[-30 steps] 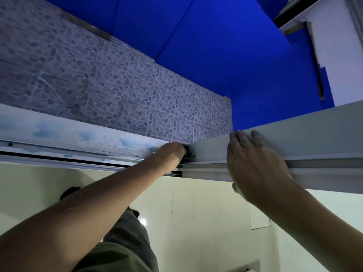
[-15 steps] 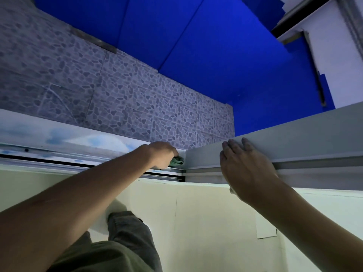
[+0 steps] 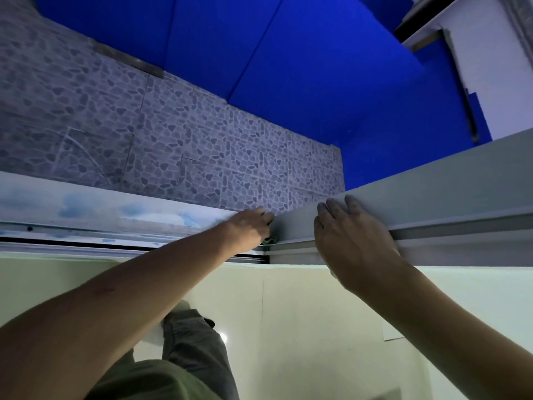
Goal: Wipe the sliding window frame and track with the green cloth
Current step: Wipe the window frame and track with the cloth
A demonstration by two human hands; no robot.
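Note:
My left hand (image 3: 251,225) grips the green cloth (image 3: 269,241) and presses it into the window track (image 3: 115,243), right against the end of the grey sliding frame (image 3: 450,197). Only a small fold of cloth shows below my fingers. My right hand (image 3: 350,241) lies flat on the frame's lower rail with its fingers straight and laid up the frame's face. The sill (image 3: 101,210) left of my left hand is pale with blue smudges.
Beyond the sill lies a pebble-pattern tiled surface (image 3: 173,134), then blue panels (image 3: 317,76). A white wall (image 3: 288,313) drops below the track. My trouser leg (image 3: 190,356) shows at the bottom, above a glossy floor.
My left hand slid left along the track, then came back right to the frame's end. The right hand stayed on the frame. The view shifted slightly.

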